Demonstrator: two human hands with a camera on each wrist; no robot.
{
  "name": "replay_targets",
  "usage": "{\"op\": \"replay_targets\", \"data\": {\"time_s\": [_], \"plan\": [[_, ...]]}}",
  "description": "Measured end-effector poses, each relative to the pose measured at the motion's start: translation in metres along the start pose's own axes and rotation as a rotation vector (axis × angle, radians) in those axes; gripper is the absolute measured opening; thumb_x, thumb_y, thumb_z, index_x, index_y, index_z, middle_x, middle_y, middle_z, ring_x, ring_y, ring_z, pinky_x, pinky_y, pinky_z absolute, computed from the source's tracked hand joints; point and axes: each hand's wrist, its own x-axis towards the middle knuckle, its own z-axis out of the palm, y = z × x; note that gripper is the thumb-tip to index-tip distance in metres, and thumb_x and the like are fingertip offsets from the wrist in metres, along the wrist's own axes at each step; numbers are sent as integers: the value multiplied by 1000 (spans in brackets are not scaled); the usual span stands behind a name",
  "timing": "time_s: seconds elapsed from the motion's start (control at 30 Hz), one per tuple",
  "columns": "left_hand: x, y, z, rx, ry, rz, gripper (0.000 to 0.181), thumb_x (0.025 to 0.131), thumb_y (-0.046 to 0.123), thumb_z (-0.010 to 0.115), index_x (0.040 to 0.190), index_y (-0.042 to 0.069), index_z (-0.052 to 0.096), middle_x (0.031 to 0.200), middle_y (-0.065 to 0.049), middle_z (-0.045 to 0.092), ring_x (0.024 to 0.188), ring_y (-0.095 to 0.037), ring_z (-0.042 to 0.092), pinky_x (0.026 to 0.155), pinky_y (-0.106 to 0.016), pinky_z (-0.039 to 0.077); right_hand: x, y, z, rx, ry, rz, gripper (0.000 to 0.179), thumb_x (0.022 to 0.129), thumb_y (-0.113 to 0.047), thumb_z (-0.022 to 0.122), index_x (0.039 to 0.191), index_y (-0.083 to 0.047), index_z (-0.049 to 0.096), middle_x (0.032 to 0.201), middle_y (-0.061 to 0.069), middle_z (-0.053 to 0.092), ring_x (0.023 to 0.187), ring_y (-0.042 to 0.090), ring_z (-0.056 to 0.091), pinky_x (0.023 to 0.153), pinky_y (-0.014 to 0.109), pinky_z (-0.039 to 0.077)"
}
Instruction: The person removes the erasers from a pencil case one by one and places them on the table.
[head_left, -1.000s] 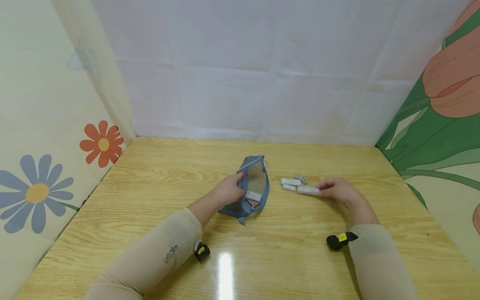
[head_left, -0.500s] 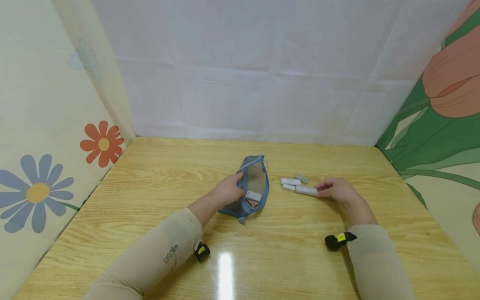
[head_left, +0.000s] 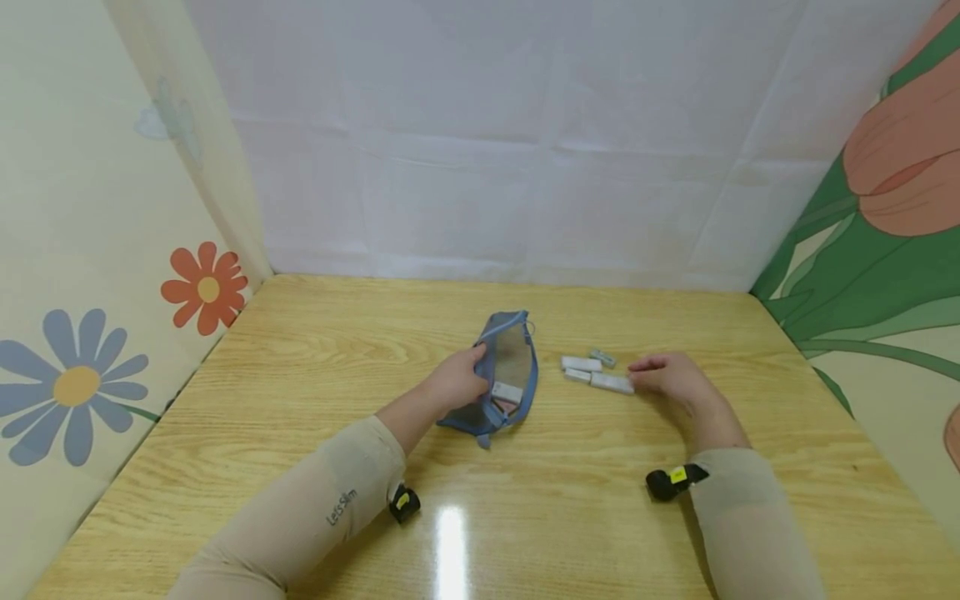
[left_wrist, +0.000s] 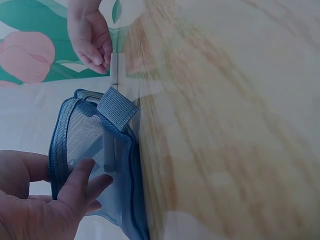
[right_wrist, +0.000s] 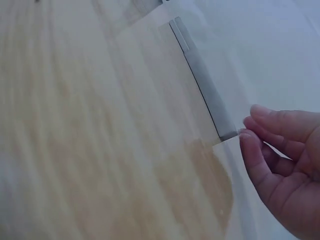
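A blue mesh zip pouch (head_left: 513, 350) lies on the table with its mouth open to the right. My left hand (head_left: 453, 382) grips its near side, fingers over the mesh and zip edge in the left wrist view. Inside the pouch show a small white block (head_left: 507, 392) and something pinkish below it. To the right, my right hand (head_left: 671, 379) has its loosely bent fingertips right at the end of a long white-grey block (head_left: 612, 383), thumb and fingers slightly apart. In the right wrist view this grey block (right_wrist: 207, 90) lies flat on the table.
Beside the long block lie a white block (head_left: 581, 363), a shorter white piece (head_left: 577, 376) and a small greenish-grey piece (head_left: 602, 358). A white cloth (head_left: 480, 167) hangs at the table's back edge. Flower-patterned panels stand at both sides.
The long block has slid slightly left against the shorter piece. My right hand has shifted left with it, and its fingers have come off the block's end. My left hand and the pouch stay put.
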Motion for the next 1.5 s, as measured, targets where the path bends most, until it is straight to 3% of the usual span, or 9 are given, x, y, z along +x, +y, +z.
{"op": "replay_targets", "data": {"time_s": [0.13, 0.3, 0.63, 1.23, 1.5], "plan": [[0, 0, 0, -2, -10, -2, 73, 81, -6, 49, 146, 9, 21, 146, -15, 29, 107, -31, 53, 74, -30, 54, -1, -8, 2, -4, 23, -46, 36, 85, -26, 63, 114, -4, 62, 120, 17, 56, 115, 33, 45, 98, 48, 33], [1, 0, 0, -6, -5, -5, 73, 80, -6, 49, 146, 10, 21, 146, -15, 29, 109, -31, 52, 74, -31, 54, 0, -26, 7, 16, -4, -111, 35, 86, -24, 63, 113, -3, 62, 119, 17, 57, 114, 33, 47, 97, 48, 36], [3, 0, 0, -16, -3, -6, 73, 80, -7, 49, 146, 10, 20, 146, -15, 28, 108, -31, 53, 74, -31, 54, 4, -54, 26, 43, -17, -157, 34, 84, -24, 65, 111, -5, 64, 113, 13, 61, 106, 27, 52, 92, 41, 41], [4, 0, 0, -29, -3, 3, 74, 79, -9, 49, 145, 8, 21, 145, -17, 29, 108, -32, 53, 73, -32, 54, 12, -93, 76, 11, -99, -281, 25, 82, -17, 67, 104, -6, 68, 99, 5, 67, 94, 21, 59, 85, 36, 47], [5, -1, 1, -26, -2, 4, 75, 78, -8, 49, 145, 8, 21, 146, -16, 28, 108, -32, 53, 73, -31, 54, 12, -100, 93, 33, -129, -251, 23, 80, -16, 68, 102, -9, 68, 98, 2, 67, 94, 19, 58, 87, 37, 46]]}}
